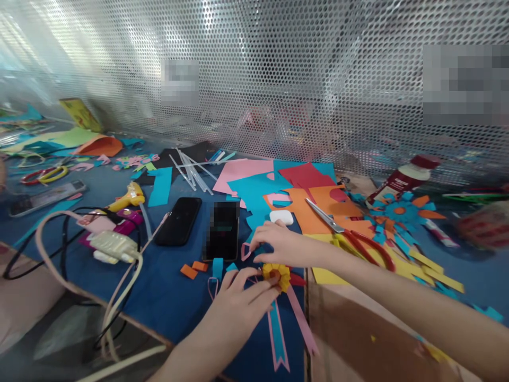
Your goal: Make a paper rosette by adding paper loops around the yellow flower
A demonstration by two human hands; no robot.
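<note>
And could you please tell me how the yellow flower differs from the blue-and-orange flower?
The yellow flower is smaller and more compact; the blue-and-orange flower spreads wider. The left hand touches the yellow flower, while the blue-and-orange flower lies untouched. Both have petals around a centre.

A yellow paper flower (283,278) trailing pink and blue tails (277,334) is touched by the fingers of the left hand (240,302) at a blue work table (163,289), while the right hand (280,245) is held just beyond, beside a small pink loop (244,251). Red-handled scissors (350,235) are laid across coloured paper (304,199); a black phone (180,222) is set to the left.
</note>
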